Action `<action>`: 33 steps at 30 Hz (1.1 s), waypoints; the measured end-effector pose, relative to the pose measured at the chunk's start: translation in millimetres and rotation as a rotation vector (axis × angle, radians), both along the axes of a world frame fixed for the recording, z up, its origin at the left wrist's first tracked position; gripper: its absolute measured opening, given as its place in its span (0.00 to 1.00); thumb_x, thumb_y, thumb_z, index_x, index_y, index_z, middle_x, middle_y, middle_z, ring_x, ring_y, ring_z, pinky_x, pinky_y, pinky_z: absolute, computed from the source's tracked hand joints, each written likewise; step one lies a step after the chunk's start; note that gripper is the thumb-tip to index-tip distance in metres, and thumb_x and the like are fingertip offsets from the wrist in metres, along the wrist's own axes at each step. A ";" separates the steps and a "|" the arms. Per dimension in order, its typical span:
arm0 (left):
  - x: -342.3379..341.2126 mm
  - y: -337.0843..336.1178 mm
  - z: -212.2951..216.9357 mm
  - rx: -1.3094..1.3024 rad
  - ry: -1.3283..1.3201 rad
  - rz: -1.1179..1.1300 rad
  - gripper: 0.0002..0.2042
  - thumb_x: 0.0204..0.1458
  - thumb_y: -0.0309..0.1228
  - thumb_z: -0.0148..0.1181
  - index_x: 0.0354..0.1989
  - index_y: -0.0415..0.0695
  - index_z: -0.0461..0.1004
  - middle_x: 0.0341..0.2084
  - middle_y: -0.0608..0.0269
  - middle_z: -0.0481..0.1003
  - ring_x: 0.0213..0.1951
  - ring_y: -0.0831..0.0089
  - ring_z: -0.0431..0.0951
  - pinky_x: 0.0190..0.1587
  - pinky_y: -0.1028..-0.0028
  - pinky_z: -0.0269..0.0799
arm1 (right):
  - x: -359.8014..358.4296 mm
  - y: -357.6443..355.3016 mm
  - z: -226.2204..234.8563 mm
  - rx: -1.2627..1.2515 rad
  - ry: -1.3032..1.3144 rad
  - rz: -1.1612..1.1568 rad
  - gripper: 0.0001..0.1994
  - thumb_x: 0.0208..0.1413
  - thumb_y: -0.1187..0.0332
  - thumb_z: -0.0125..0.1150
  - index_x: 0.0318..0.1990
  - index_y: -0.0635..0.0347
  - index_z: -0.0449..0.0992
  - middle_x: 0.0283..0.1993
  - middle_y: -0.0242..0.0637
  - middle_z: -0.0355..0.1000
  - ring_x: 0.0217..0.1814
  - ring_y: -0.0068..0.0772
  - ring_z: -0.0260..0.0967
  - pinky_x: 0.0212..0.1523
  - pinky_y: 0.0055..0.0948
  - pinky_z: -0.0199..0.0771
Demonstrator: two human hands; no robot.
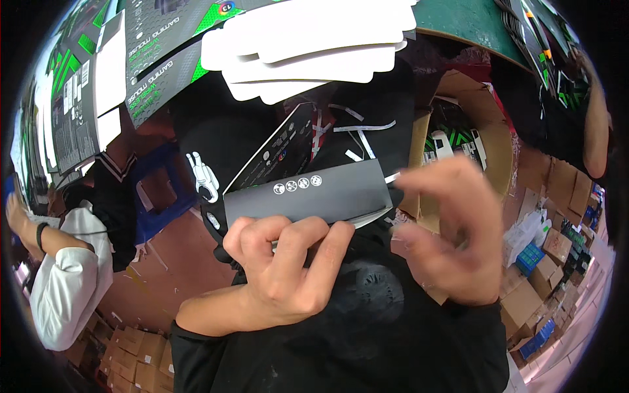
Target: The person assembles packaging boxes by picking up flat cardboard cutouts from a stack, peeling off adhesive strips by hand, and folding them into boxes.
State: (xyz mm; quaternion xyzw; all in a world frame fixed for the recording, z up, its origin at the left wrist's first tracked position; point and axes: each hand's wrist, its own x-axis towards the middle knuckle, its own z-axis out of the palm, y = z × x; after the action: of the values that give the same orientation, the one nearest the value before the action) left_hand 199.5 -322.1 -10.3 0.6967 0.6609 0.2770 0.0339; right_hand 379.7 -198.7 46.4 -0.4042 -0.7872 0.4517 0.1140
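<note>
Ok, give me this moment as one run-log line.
left hand: grips lower edge of dark folded carton | right hand: at carton's right end, fingers curled | background: flat printed cartons stacked above

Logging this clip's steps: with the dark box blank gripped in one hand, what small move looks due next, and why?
Probably closing the right hand onto the free right end of the dark box blank. The left hand already pinches its lower edge, while the right hand's fingers sit curled just beside that end, seemingly not gripping it.

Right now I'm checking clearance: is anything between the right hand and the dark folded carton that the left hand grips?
Nothing solid: in the head view, the right hand hovers beside the dark folded carton, a narrow gap apart.
</note>
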 end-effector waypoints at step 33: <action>9.6 10.3 -7.4 -0.010 -0.054 -0.071 0.12 0.30 0.29 0.68 0.29 0.46 0.83 0.28 0.69 0.72 0.36 0.64 0.67 0.41 0.59 0.54 | -50.1 68.4 -3.4 0.205 -0.388 1.159 0.12 0.35 0.74 0.69 0.25 0.77 0.76 0.24 0.50 0.72 0.26 0.40 0.77 0.27 0.29 0.78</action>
State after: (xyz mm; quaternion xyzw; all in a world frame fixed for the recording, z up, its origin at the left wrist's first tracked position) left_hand 209.0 -311.9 -17.7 0.7118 0.6360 0.2909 0.0648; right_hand 329.6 -130.3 43.0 0.0274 -0.9244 0.2805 -0.2569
